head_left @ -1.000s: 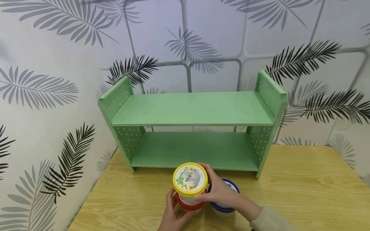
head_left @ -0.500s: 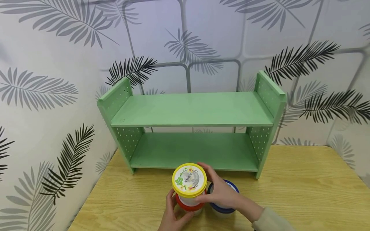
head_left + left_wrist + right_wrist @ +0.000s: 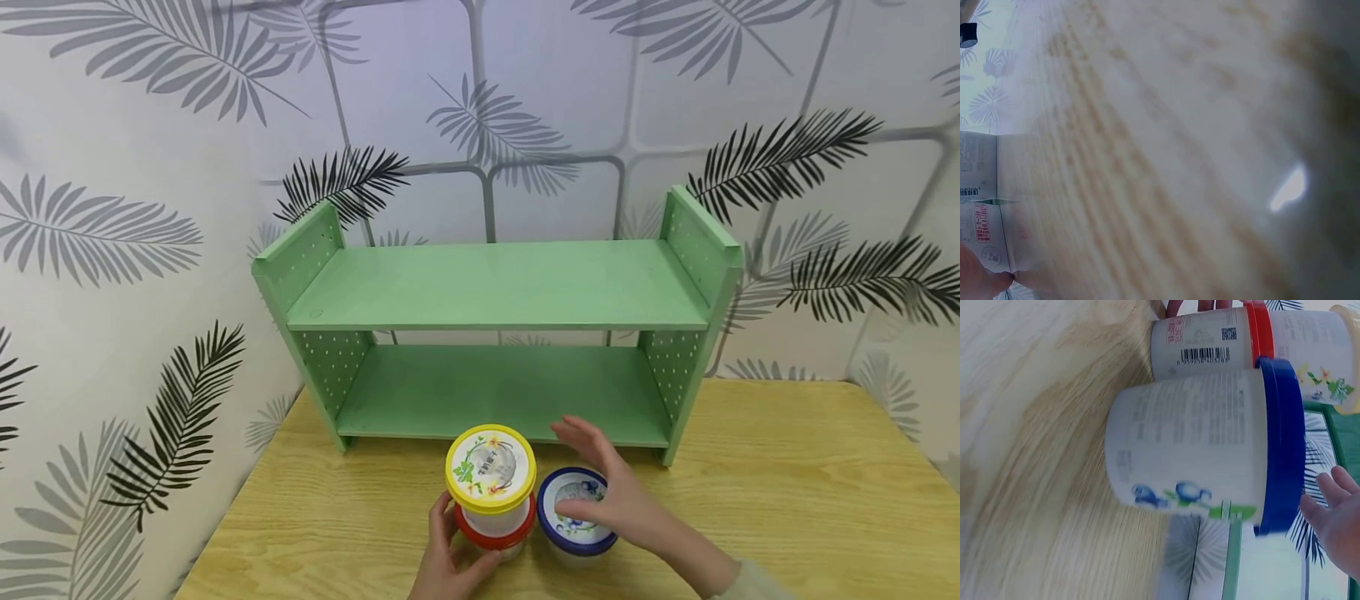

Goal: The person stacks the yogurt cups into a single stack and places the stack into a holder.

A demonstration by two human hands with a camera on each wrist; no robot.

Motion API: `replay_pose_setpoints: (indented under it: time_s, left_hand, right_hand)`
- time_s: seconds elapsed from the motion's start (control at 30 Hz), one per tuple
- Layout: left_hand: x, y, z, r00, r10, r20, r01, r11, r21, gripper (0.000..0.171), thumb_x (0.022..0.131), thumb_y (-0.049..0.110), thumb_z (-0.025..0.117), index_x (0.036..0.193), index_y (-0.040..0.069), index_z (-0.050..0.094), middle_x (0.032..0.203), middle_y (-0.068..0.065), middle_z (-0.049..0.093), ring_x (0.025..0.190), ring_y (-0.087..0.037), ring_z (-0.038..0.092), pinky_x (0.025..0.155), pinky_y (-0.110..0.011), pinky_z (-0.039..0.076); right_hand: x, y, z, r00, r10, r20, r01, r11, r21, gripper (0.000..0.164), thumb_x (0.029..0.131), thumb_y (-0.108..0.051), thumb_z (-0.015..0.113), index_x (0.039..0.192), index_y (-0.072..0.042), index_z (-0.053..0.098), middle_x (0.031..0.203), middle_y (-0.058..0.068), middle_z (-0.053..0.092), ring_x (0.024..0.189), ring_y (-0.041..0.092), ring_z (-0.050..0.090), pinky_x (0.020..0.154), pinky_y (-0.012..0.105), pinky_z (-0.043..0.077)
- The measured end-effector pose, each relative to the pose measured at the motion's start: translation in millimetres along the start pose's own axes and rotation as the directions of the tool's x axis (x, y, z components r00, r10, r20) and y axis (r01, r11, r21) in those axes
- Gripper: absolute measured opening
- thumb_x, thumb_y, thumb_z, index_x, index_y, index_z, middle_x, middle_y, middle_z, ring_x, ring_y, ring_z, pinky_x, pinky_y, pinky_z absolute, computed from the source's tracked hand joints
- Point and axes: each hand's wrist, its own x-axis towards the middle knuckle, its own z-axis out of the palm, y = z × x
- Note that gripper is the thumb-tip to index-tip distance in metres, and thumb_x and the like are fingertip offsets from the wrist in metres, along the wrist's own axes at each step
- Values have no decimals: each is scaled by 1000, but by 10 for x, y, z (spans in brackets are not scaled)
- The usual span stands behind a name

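Note:
A white tub with a yellow lid point(image 3: 487, 468) is stacked on a tub with a red lid point(image 3: 517, 535) on the table. My left hand point(image 3: 448, 557) grips the lower, red-lidded tub, thumb in front and fingers at its left side. To the right stands a tub with a blue lid point(image 3: 573, 546), with blueberries printed on it. Over that lid my right hand point(image 3: 622, 504) is spread, thumb and fingers apart, holding nothing. In the right wrist view the blue-lidded tub point(image 3: 1191, 444) is nearest, and my right hand point(image 3: 1335, 525) shows beside its lid.
A green two-tier shelf point(image 3: 498, 283) stands behind the tubs, its lower board point(image 3: 502, 387) just beyond them. The wooden table point(image 3: 787, 483) reaches out to both sides. A leaf-patterned wall point(image 3: 555, 83) rises behind.
My right hand has let go of the yellow-lidded tub and moved right, over the blue-lidded tub. The stack stays put, with my left hand still at the red-lidded tub.

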Motion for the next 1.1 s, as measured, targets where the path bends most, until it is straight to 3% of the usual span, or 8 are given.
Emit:
replay_pose_setpoints:
  time_s: [0.13, 0.27, 0.43, 0.53, 0.6, 0.8, 0.97, 1.1]
  left_hand:
    - [2, -3, 2, 1000, 11, -2, -11, 1000, -1, 95, 82, 23, 80, 147, 5, 12, 146, -33, 30, 132, -50, 31, 98, -63, 39]
    - [-2, -1, 3, 1000, 20, -1, -20, 1000, -5, 95, 82, 23, 79, 147, 5, 12, 146, -33, 30, 132, -50, 32, 98, -63, 38]
    - [-1, 9, 8, 1000, 23, 2, -23, 1000, -11, 95, 82, 23, 79, 147, 4, 12, 145, -33, 30, 132, -50, 32, 98, -63, 39]
    - [1, 11, 10, 1000, 22, 0, -22, 1000, -11, 95, 82, 23, 80, 147, 4, 12, 145, -33, 31, 131, -50, 33, 98, -63, 38]
    - [5, 9, 10, 1000, 22, -1, -22, 1000, -10, 95, 82, 23, 80, 146, 4, 12, 145, -33, 31, 131, -49, 33, 98, -64, 38]
    - [7, -1, 3, 1000, 24, -1, -24, 1000, -13, 94, 82, 23, 79, 146, 5, 12, 145, -33, 30, 131, -50, 33, 98, -64, 38]
    - [6, -3, 4, 1000, 14, -3, -14, 1000, -14, 95, 82, 23, 80, 147, 5, 12, 146, -33, 30, 132, -50, 32, 98, -64, 37]
    - [3, 5, 6, 1000, 2, -3, -2, 1000, -13, 95, 82, 23, 80, 147, 4, 12, 146, -33, 30, 132, -50, 32, 98, -64, 37]
  right_hand:
    - [-110, 2, -49, 995, 9, -97, -10, 1000, -15, 82, 81, -2, 76, 147, -12, 30, 148, 12, 41, 134, 17, 38, 105, 30, 35]
    - [-222, 24, -46, 978, 18, -207, -16, 1000, 11, 77, 82, 1, 75, 144, -4, 30, 147, 16, 40, 129, 3, 39, 100, 16, 34]
    - [-350, 94, -36, 955, -21, -295, 24, 1000, 6, 79, 79, 9, 73, 144, 3, 28, 145, 24, 37, 127, 0, 38, 96, 13, 36]
    - [-426, 157, -39, 952, 3, -306, -12, 1000, -29, 81, 79, 8, 74, 145, 2, 26, 144, 24, 38, 126, -2, 38, 94, 15, 37]
    - [-470, 196, -40, 952, 39, -303, -62, 996, -66, 83, 79, 4, 76, 146, 0, 27, 144, 23, 40, 126, 3, 40, 94, 22, 41]
    - [-537, 277, -13, 963, 112, -245, -134, 988, -74, 89, 75, 3, 79, 146, 0, 25, 143, 30, 38, 127, 48, 40, 93, 61, 42]
    - [-563, 301, 49, 965, 133, -226, -149, 987, -54, 92, 74, 5, 79, 146, 4, 21, 142, 34, 35, 125, 53, 40, 94, 52, 44]
    - [-591, 305, 116, 945, 225, -236, -236, 972, -19, 92, 78, -4, 80, 146, 1, 19, 144, 32, 33, 126, 52, 39, 96, 55, 42]
